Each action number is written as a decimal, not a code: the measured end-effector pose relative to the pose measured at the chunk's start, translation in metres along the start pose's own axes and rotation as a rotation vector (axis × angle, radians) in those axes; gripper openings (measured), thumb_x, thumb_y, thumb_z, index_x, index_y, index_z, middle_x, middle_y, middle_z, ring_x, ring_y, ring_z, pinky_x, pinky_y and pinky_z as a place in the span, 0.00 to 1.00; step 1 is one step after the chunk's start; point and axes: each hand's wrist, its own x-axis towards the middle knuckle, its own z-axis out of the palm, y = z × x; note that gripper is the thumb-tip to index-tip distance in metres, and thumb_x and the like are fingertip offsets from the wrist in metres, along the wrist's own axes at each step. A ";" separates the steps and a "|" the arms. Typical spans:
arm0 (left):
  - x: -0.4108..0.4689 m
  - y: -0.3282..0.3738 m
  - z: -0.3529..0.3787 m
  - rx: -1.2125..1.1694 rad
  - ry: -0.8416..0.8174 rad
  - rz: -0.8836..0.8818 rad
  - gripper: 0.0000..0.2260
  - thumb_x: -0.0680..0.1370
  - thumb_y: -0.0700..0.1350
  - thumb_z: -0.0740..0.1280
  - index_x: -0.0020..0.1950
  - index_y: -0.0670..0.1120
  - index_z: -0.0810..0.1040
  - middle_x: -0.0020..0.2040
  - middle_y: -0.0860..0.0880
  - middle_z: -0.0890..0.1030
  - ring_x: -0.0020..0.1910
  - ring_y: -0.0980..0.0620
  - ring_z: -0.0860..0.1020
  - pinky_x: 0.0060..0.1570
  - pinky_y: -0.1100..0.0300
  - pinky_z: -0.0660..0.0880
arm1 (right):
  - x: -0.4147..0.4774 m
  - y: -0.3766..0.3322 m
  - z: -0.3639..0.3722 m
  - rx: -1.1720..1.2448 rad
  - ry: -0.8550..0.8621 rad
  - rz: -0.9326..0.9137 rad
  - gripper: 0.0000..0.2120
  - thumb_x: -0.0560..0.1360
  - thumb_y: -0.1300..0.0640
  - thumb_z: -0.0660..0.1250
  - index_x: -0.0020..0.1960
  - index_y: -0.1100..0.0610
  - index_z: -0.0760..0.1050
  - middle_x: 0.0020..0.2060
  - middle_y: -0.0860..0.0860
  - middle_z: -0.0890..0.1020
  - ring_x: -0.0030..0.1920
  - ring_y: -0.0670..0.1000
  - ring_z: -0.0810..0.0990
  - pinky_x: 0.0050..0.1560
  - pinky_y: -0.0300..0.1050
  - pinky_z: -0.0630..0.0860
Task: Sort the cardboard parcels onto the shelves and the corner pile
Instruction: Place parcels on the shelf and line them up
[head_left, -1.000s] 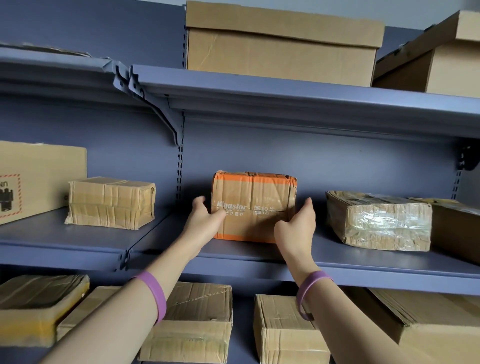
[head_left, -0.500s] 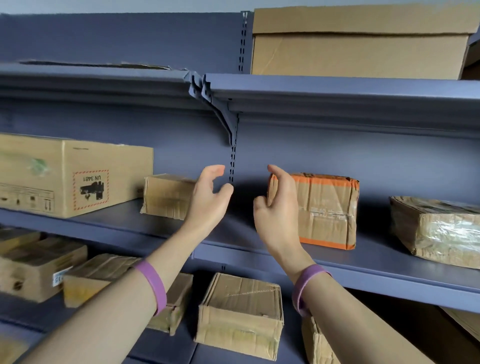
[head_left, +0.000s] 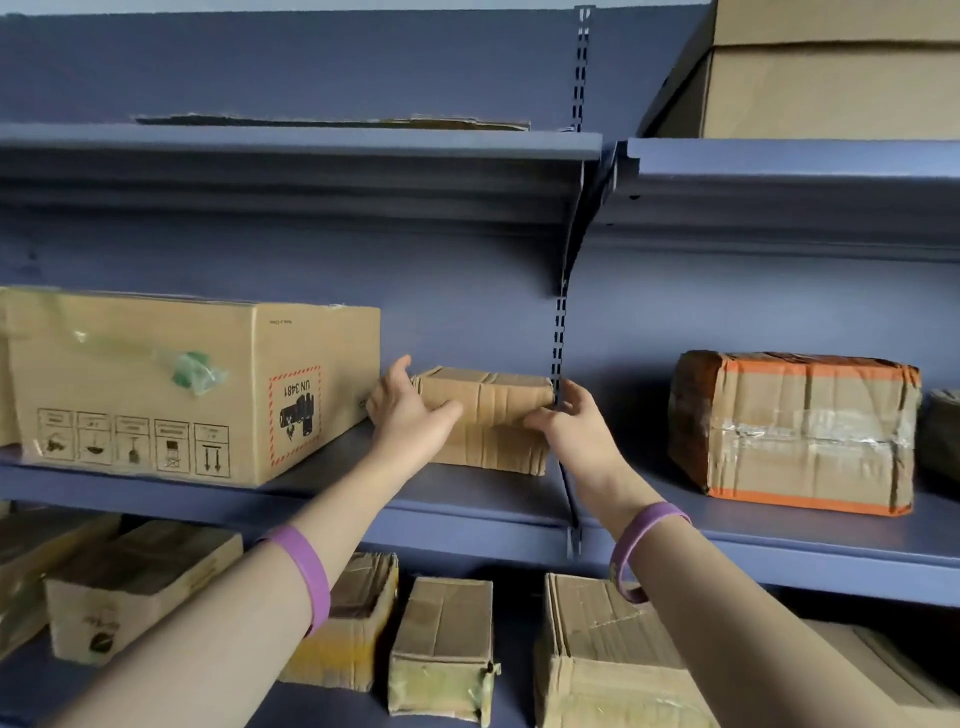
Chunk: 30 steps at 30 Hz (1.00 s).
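A small brown taped parcel (head_left: 493, 415) sits on the middle blue shelf (head_left: 467, 501), just left of the slotted upright. My left hand (head_left: 410, 410) holds its left end, thumb across the front and fingers behind the corner. At the right end, my right hand (head_left: 571, 426) grips it the same way. Further right on this shelf stands the orange-taped parcel (head_left: 795, 431), apart from both hands. Both wrists wear purple bands.
A large carton with a UN 3481 label (head_left: 156, 384) stands close to the left of the small parcel. A big box (head_left: 831, 78) fills the top shelf at right. Several parcels (head_left: 441, 649) lie on the lower shelf under my arms.
Both hands let go of the orange-taped parcel and moved left along the shelf. They now clasp the small brown parcel. My view has also swung left.
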 end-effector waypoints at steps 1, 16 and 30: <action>0.006 -0.006 -0.003 -0.029 -0.048 -0.054 0.39 0.73 0.49 0.69 0.79 0.49 0.52 0.76 0.47 0.60 0.74 0.45 0.60 0.73 0.49 0.61 | 0.003 0.002 0.005 0.010 0.010 0.015 0.44 0.60 0.57 0.70 0.76 0.56 0.62 0.65 0.52 0.77 0.64 0.52 0.77 0.69 0.52 0.71; 0.030 -0.037 -0.017 -0.340 -0.076 -0.021 0.06 0.77 0.41 0.72 0.52 0.45 0.78 0.50 0.47 0.83 0.51 0.46 0.81 0.51 0.50 0.80 | 0.005 0.008 0.032 0.038 0.243 -0.131 0.06 0.81 0.53 0.64 0.52 0.54 0.77 0.41 0.43 0.80 0.42 0.41 0.78 0.45 0.33 0.74; 0.036 -0.047 -0.014 -0.503 -0.126 -0.104 0.24 0.79 0.47 0.70 0.73 0.47 0.68 0.66 0.52 0.74 0.65 0.49 0.75 0.69 0.45 0.70 | 0.007 0.020 0.024 0.254 0.106 -0.027 0.10 0.83 0.60 0.59 0.52 0.63 0.78 0.43 0.57 0.84 0.40 0.50 0.84 0.38 0.46 0.82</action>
